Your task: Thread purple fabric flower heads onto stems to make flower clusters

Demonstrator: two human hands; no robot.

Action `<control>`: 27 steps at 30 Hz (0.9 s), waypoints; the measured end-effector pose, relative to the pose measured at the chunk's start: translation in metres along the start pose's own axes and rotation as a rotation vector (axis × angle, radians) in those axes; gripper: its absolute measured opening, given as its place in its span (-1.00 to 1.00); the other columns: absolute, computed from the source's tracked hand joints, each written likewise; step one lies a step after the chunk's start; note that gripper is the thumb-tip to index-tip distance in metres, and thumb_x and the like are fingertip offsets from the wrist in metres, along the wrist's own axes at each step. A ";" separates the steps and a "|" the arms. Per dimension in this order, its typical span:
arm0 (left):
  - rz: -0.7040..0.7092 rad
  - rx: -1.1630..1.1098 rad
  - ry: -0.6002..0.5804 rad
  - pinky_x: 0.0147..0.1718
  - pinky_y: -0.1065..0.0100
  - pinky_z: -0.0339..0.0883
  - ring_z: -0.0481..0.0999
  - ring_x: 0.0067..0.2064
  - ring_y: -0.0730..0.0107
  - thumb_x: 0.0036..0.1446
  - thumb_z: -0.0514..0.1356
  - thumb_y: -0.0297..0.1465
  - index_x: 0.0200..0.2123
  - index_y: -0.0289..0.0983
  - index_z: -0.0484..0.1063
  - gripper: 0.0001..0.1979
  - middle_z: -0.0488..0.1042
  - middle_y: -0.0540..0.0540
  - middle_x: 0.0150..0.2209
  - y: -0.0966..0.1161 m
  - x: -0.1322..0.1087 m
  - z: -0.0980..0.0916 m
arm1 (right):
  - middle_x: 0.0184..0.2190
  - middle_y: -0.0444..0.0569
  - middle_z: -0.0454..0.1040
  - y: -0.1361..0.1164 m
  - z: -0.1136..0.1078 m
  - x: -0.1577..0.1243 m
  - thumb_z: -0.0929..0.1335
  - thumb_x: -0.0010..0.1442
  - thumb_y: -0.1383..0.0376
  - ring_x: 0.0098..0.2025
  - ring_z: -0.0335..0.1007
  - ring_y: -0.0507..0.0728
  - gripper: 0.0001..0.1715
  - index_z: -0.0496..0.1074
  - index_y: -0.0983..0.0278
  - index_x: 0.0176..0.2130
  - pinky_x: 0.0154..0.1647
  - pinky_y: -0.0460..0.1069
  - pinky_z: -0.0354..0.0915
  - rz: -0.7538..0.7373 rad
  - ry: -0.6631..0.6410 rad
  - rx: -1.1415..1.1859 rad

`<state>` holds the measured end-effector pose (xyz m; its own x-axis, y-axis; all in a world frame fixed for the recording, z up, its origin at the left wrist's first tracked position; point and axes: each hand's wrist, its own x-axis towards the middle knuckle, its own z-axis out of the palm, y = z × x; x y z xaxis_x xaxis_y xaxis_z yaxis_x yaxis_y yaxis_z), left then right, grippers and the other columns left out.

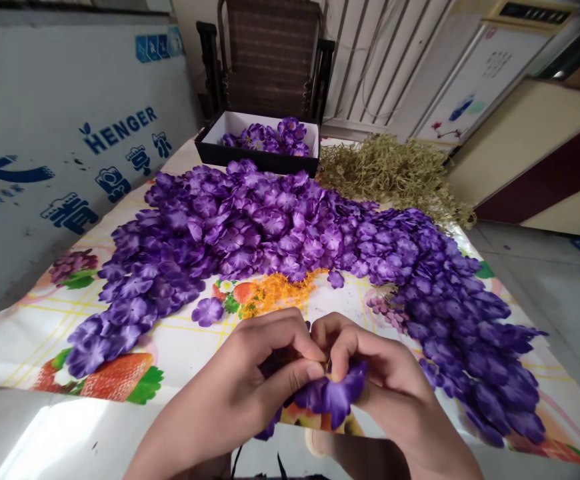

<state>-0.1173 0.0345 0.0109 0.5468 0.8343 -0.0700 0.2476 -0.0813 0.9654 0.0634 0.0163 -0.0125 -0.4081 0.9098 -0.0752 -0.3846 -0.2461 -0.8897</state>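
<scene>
My left hand [250, 373] and my right hand [370, 373] meet at the table's near edge, fingers curled and pinched together on a purple fabric flower [333, 393]. More purple petals show under my left palm. A large heap of purple fabric flowers [270, 233] curves across the table beyond my hands. One loose flower [207, 311] lies apart, left of a small pile of orange flower centres [283, 290].
A black box [257, 157] holding more purple flowers stands at the table's far end. Dry yellow-green sprigs [395, 173] lie at the far right. The tablecloth [35, 333] bears fruit prints. A white freezer [45, 133] stands left, a chair [270, 60] behind.
</scene>
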 end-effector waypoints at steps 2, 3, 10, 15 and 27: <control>0.002 0.012 -0.001 -0.36 0.48 0.24 0.40 -0.37 0.50 0.25 0.13 -0.41 -0.39 -0.24 0.41 -0.85 0.41 0.04 -0.40 0.000 0.001 -0.001 | -0.33 -0.07 0.32 0.000 -0.001 0.001 0.46 0.11 0.20 -0.23 0.27 0.10 -0.81 0.48 0.25 -0.44 -0.22 -0.03 0.20 -0.005 0.003 -0.003; 0.001 0.009 -0.002 -0.36 0.48 0.24 0.40 -0.36 0.50 0.25 0.13 -0.41 -0.39 -0.24 0.42 -0.85 0.41 0.04 -0.39 0.000 0.001 -0.001 | -0.33 -0.07 0.32 0.000 -0.002 0.001 0.46 0.10 0.19 -0.23 0.27 0.11 -0.80 0.47 0.25 -0.45 -0.23 -0.02 0.19 -0.007 0.002 0.006; -0.002 0.017 -0.026 -0.32 0.48 0.22 0.38 -0.34 0.51 0.26 0.12 -0.42 -0.40 -0.24 0.38 -0.84 0.38 0.05 -0.38 -0.001 0.004 0.000 | -0.35 -0.07 0.33 0.002 -0.006 0.004 0.46 0.11 0.20 -0.24 0.25 0.11 -0.81 0.46 0.25 -0.44 -0.23 -0.01 0.16 0.000 0.005 0.020; -0.007 0.059 -0.025 -0.34 0.46 0.20 0.34 -0.35 0.49 0.26 0.11 -0.43 -0.39 -0.25 0.35 -0.86 0.36 0.05 -0.40 -0.001 0.008 0.001 | -0.33 -0.07 0.34 0.005 -0.007 0.006 0.45 0.12 0.19 -0.23 0.27 0.11 -0.81 0.46 0.24 -0.43 -0.22 -0.01 0.17 -0.020 0.027 -0.038; 0.071 0.048 -0.012 -0.36 0.43 0.18 0.29 -0.37 0.48 0.25 0.08 -0.49 -0.41 -0.25 0.27 -0.85 0.31 0.05 -0.40 -0.001 0.009 0.006 | -0.41 -0.12 0.30 0.018 -0.009 0.011 0.46 0.11 0.29 -0.32 0.22 0.06 -0.86 0.45 0.23 -0.44 -0.30 -0.05 0.14 -0.111 -0.014 0.115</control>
<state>-0.1076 0.0391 0.0081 0.5735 0.8192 -0.0054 0.2460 -0.1659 0.9550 0.0598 0.0248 -0.0336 -0.3690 0.9290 0.0273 -0.5199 -0.1819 -0.8346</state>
